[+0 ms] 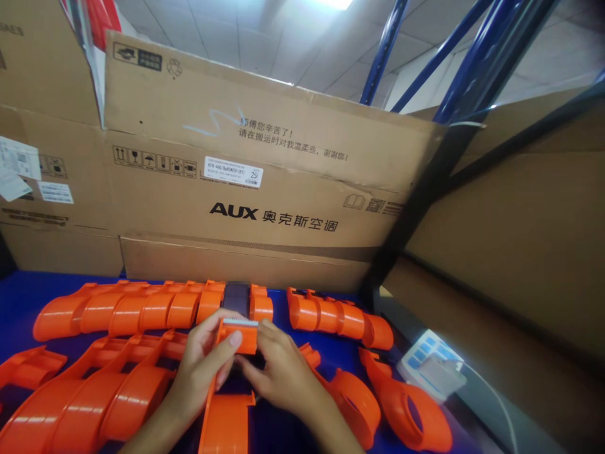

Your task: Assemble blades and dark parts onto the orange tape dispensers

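An orange plastic tape dispenser (227,419) is held up in the lower middle, its body extending down toward the bottom edge. Along the top of its head runs a pale, toothed cutter blade (241,322). My left hand (210,353) is closed around the head from the left, thumb lying across the front face. From the right, my right hand (278,362) grips the other end of the head, fingers bent at its corner and partly hidden behind it. A dark strip (236,299) stands upright just beyond my hands, between other orange dispensers.
Rows of orange dispensers (127,312) lie at the left and back of the blue table (19,287); more dispensers (411,413) lie at right. A white power strip (432,366) with a cable is by the right edge. Cardboard (283,189) and a dark post (401,233) bound the back.
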The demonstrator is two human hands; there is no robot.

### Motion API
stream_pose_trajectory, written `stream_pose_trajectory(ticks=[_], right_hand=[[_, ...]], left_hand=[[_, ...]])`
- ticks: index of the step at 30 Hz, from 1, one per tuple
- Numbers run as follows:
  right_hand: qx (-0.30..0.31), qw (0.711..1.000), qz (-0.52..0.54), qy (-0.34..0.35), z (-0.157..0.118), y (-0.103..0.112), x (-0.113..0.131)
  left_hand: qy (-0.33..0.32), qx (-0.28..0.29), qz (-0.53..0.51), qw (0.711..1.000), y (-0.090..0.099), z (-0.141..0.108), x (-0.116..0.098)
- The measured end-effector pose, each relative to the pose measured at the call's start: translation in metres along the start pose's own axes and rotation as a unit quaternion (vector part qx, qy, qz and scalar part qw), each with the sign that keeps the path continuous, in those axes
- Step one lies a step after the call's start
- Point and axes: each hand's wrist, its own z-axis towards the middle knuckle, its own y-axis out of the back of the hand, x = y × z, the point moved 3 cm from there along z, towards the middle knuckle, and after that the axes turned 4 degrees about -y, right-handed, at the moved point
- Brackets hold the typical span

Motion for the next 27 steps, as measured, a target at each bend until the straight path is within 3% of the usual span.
stream_pose_trajectory(ticks=[9, 13, 17, 21, 27], right_hand=[[-0.012, 1.000, 0.018, -0.003, 0.000, 0.005, -0.004], [-0.099, 0.992, 0.062, -0.045, 0.000, 0.013, -0.010], [-0.174, 0.963, 0.178, -0.106, -0.004, 0.019, -0.014], [-0.153, 0.942, 0.269, -0.131, -0.005, 0.014, -0.012], [-0.148, 0.927, 0.312, -0.148, -0.003, 0.007, -0.012]], left_hand=[[0.036, -0.009, 0.007, 0.999, 0.006, 0.009, 0.016], [0.049, -0.007, 0.014, 0.999, 0.005, 0.011, 0.018], [0.052, -0.017, 0.015, 0.998, 0.004, 0.009, 0.020], [0.055, -0.001, 0.020, 0.998, 0.003, 0.007, 0.023], [0.053, 0.025, 0.031, 0.998, 0.001, 0.004, 0.026]])
